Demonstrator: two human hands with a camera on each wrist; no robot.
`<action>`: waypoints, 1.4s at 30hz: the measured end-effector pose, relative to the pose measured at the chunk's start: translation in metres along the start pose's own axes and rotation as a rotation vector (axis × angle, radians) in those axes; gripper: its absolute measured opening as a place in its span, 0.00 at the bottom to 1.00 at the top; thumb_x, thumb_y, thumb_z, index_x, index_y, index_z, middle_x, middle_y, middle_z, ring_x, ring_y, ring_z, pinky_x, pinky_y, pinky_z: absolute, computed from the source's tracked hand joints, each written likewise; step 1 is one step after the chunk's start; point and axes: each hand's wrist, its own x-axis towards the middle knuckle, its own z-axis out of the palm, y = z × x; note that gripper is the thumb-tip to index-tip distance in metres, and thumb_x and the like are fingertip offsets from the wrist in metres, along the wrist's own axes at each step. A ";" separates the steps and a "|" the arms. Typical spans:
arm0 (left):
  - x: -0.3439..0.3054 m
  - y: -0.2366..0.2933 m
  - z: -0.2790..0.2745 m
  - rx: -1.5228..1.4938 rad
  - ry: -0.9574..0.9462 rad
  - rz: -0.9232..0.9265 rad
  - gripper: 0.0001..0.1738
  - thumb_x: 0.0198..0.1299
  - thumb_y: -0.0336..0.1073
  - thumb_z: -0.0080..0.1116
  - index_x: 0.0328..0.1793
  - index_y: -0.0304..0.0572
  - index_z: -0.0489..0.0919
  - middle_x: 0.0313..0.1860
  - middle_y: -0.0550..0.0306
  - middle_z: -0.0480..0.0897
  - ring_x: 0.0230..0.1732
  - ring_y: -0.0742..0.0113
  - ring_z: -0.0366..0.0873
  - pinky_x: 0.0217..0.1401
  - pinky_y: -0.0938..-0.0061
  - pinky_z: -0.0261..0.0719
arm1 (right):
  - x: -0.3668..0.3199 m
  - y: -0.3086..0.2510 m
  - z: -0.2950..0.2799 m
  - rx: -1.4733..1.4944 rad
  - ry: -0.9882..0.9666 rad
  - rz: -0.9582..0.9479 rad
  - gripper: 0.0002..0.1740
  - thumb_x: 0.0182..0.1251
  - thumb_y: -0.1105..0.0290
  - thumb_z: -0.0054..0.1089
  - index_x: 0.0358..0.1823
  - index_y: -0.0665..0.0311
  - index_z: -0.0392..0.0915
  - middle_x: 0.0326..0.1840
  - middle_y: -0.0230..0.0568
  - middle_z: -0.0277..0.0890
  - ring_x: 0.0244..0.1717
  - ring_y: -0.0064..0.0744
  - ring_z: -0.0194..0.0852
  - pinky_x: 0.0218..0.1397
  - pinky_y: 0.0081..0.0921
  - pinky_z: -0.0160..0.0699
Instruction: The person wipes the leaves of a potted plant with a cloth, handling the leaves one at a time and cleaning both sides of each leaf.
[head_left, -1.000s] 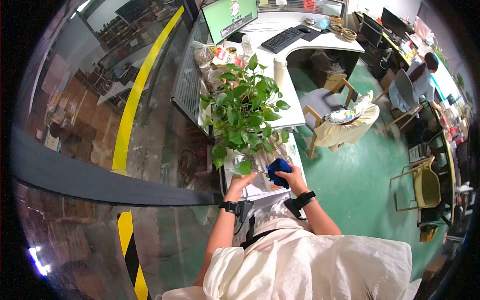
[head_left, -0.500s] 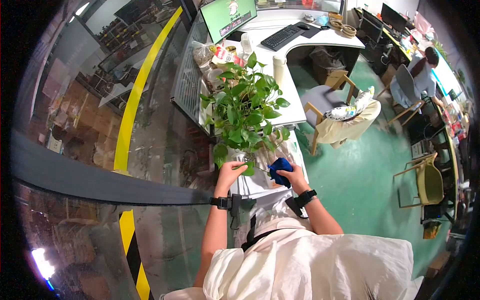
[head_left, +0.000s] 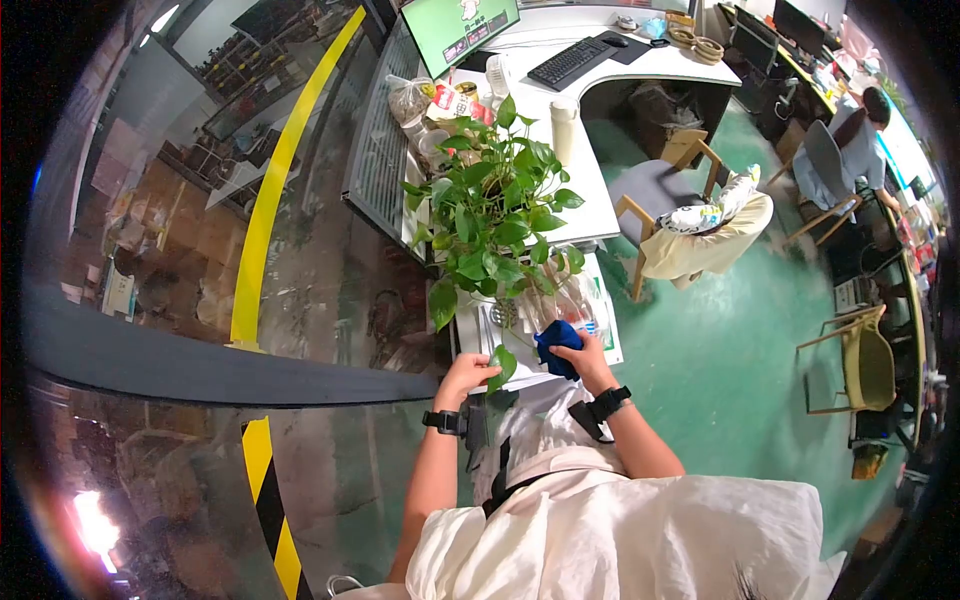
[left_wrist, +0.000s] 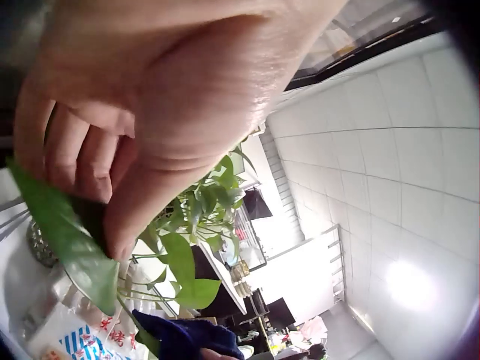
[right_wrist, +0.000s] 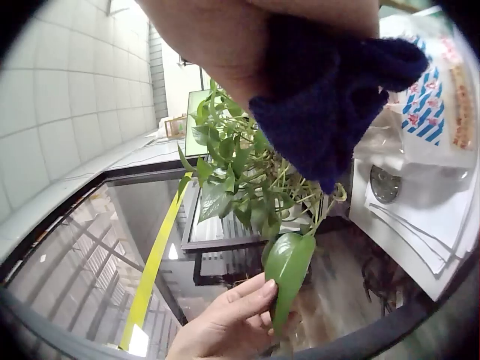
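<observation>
A leafy green potted plant (head_left: 490,200) stands at the near end of the white desk, its stems trailing forward. My left hand (head_left: 470,374) pinches one heart-shaped leaf (right_wrist: 291,262) between thumb and fingers, low in front of the plant. In the left wrist view the thumb presses on that leaf (left_wrist: 71,236). My right hand (head_left: 590,357) grips a crumpled dark blue cloth (head_left: 559,348), just right of the held leaf. In the right wrist view the cloth (right_wrist: 322,105) hangs below the palm, close to the leaf's stem.
Under the plant lie papers and a printed plastic bag (right_wrist: 427,105). A pale bottle (head_left: 563,130), a keyboard (head_left: 572,70) and a monitor (head_left: 460,30) are on the desk. A chair (head_left: 690,215) stands at right; a seated person (head_left: 850,150) is farther off. Glass panels line the left.
My left hand has shifted left and slightly down, drawing the pinched leaf away from the plant and toward the body. The right hand keeps the blue cloth in nearly the same place.
</observation>
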 end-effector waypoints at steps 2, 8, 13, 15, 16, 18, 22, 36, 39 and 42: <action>-0.003 -0.003 0.013 -0.170 0.019 -0.030 0.08 0.55 0.32 0.60 0.36 0.34 0.80 0.29 0.61 0.81 0.28 0.76 0.77 0.31 0.82 0.75 | -0.002 0.002 -0.001 0.108 -0.049 0.033 0.16 0.53 0.76 0.62 0.44 0.70 0.74 0.33 0.39 0.78 0.30 0.26 0.78 0.36 0.21 0.79; -0.005 -0.016 0.035 -0.384 0.122 0.029 0.12 0.59 0.33 0.56 0.47 0.35 0.77 0.37 0.60 0.80 0.37 0.74 0.77 0.38 0.78 0.75 | -0.004 0.014 -0.020 0.597 -0.245 0.260 0.18 0.62 0.71 0.56 0.53 0.67 0.69 0.45 0.39 0.77 0.40 0.27 0.78 0.42 0.24 0.80; -0.002 -0.028 0.044 -0.477 0.202 0.079 0.12 0.61 0.32 0.53 0.49 0.34 0.75 0.39 0.61 0.79 0.37 0.74 0.76 0.39 0.79 0.75 | -0.003 0.039 -0.063 0.814 -0.253 0.441 0.22 0.65 0.61 0.52 0.57 0.62 0.66 0.49 0.38 0.75 0.46 0.29 0.76 0.48 0.29 0.78; -0.003 -0.033 0.049 -0.500 0.206 0.068 0.12 0.61 0.32 0.52 0.49 0.34 0.75 0.39 0.61 0.79 0.37 0.74 0.76 0.40 0.79 0.75 | -0.001 0.046 -0.085 0.839 -0.446 0.492 0.23 0.64 0.61 0.53 0.57 0.62 0.66 0.49 0.38 0.75 0.46 0.29 0.76 0.48 0.29 0.78; -0.002 -0.033 0.052 -0.508 0.205 0.065 0.12 0.61 0.32 0.52 0.49 0.34 0.75 0.39 0.61 0.79 0.37 0.74 0.76 0.40 0.79 0.75 | -0.002 0.051 -0.089 0.785 -0.393 0.514 0.24 0.62 0.61 0.54 0.58 0.62 0.66 0.48 0.38 0.75 0.43 0.29 0.77 0.45 0.28 0.79; -0.003 -0.032 0.060 -0.532 0.210 0.070 0.12 0.62 0.32 0.52 0.49 0.34 0.75 0.39 0.60 0.79 0.38 0.74 0.76 0.40 0.79 0.75 | -0.004 0.063 -0.099 0.713 -0.429 0.532 0.25 0.61 0.62 0.55 0.58 0.63 0.66 0.46 0.39 0.76 0.39 0.28 0.78 0.38 0.25 0.81; -0.006 -0.027 0.071 -0.582 0.279 0.088 0.10 0.61 0.33 0.54 0.45 0.36 0.76 0.36 0.61 0.79 0.36 0.75 0.76 0.37 0.80 0.74 | -0.007 0.067 -0.103 0.625 -0.556 0.578 0.28 0.59 0.67 0.55 0.61 0.66 0.62 0.46 0.41 0.76 0.31 0.25 0.79 0.26 0.19 0.79; -0.021 -0.018 0.076 -0.447 0.395 0.150 0.11 0.63 0.34 0.50 0.44 0.33 0.75 0.37 0.58 0.79 0.36 0.73 0.76 0.40 0.78 0.76 | -0.009 0.068 -0.051 0.363 -0.867 0.784 0.31 0.61 0.65 0.57 0.63 0.66 0.59 0.51 0.34 0.72 0.43 0.18 0.74 0.41 0.16 0.77; -0.022 -0.016 0.072 -0.379 0.387 0.149 0.11 0.64 0.34 0.50 0.44 0.32 0.75 0.36 0.57 0.79 0.35 0.72 0.77 0.39 0.78 0.76 | -0.002 0.074 -0.038 0.540 -0.835 0.715 0.28 0.64 0.65 0.54 0.63 0.66 0.58 0.54 0.37 0.71 0.46 0.22 0.75 0.45 0.20 0.78; -0.025 -0.011 0.072 -0.355 0.390 0.129 0.10 0.64 0.33 0.49 0.43 0.32 0.75 0.34 0.55 0.79 0.33 0.71 0.78 0.37 0.79 0.76 | 0.005 0.067 -0.025 0.663 -0.750 0.694 0.24 0.65 0.65 0.51 0.61 0.67 0.61 0.53 0.40 0.72 0.46 0.25 0.76 0.47 0.25 0.79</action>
